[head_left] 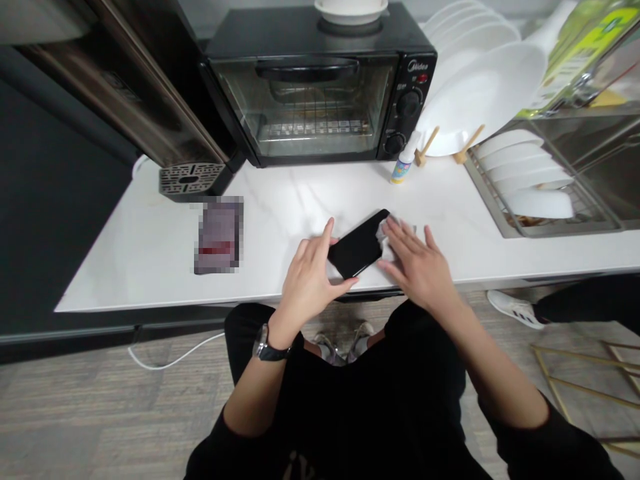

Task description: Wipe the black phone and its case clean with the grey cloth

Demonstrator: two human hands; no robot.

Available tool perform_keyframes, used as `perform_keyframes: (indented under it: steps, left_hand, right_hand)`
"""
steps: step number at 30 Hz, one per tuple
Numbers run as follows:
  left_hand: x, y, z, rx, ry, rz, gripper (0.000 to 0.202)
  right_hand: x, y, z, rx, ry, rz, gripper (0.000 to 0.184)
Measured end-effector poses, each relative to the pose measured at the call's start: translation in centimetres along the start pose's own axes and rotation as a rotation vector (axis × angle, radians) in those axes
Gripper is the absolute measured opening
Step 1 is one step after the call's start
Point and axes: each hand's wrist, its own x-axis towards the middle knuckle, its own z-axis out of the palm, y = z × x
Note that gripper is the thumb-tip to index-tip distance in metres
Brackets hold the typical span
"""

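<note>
A black smartphone (356,247) lies at a slant on the white countertop, its dark screen facing up. My left hand (309,272) steadies its left end, thumb along the near edge and index finger raised past the far corner. Under the fingers of my right hand (417,261) is a crumpled white tissue (387,243), pressed on the phone's right end; the palm hides part of it. Behind them stands a small spray bottle (401,167) with a white top and a blue and yellow label.
A black toaster oven (320,100) fills the back of the counter (285,187). To the left are a drinks machine (193,180) and a blurred-out flat item (219,237). White plates (480,87) stand at right, beside a sink (515,230) with stacked bowls. Another person's shoe (515,309) shows below.
</note>
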Motion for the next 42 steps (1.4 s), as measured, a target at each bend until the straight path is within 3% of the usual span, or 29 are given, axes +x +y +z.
perform_keyframes:
  steps: [3,8,10,12,14,17,19,22,26,29,33,35,38,42]
  left_hand:
    - [0.0,-0.2,0.1,0.017,-0.004,0.003,0.123]
    - [-0.2,-0.6,0.2,0.070,0.000,0.002,0.108]
    - [-0.2,-0.6,0.1,0.082,0.006,-0.004,0.106]
    - [-0.2,-0.5,0.1,0.066,0.001,-0.005,0.108]
    - [-0.1,-0.3,0.1,0.052,-0.003,0.000,0.112]
    - [0.0,0.0,0.1,0.068,0.000,-0.003,0.114]
    - [0.0,0.1,0.2,0.076,0.003,-0.007,0.113]
    - [-0.2,-0.1,0.3,0.087,0.013,-0.001,0.106]
    - [-0.4,-0.5,0.2,0.129,0.012,0.004,0.092]
    - [-0.3,-0.5,0.2,0.105,0.004,-0.008,0.104]
    - [0.0,-0.1,0.2,0.108,0.007,-0.020,0.111]
    - [0.0,0.1,0.3,0.120,0.009,-0.022,0.111]
    - [-0.1,-0.1,0.4,0.122,0.006,-0.018,0.106]
    - [-0.2,-0.4,0.6,0.172,0.027,-0.043,0.090]
  right_hand:
    - [1.7,-0.1,0.9,-0.034,0.057,0.075,0.082]
    - [1.5,-6.8,2.5,0.073,-0.082,-0.192,0.092]
    - [0.2,-7.8,2.1,0.096,-0.123,-0.246,0.091]
    - [-0.9,-6.7,1.3,0.097,-0.140,-0.241,0.087]
    - [-1.3,-4.0,0.5,0.067,-0.114,-0.163,0.082]
    - [0.1,-0.3,0.2,-0.008,-0.007,0.043,0.080]
    - [1.6,-0.1,0.9,-0.038,0.053,0.136,0.087]
    - [2.9,-3.5,2.3,-0.002,0.036,0.056,0.093]
    - [1.4,-8.1,2.6,0.103,-0.104,-0.162,0.085]
    - [0.0,-6.1,1.4,0.111,-0.124,-0.183,0.080]
    - [1.0,-0.4,0.3,0.010,-0.029,0.039,0.075]
    - [2.0,0.3,0.7,-0.015,0.017,0.115,0.081]
    - [2.6,-2.9,2.0,0.027,0.022,0.036,0.093]
    - [0.9,-8.5,2.6,0.142,-0.096,-0.174,0.100]
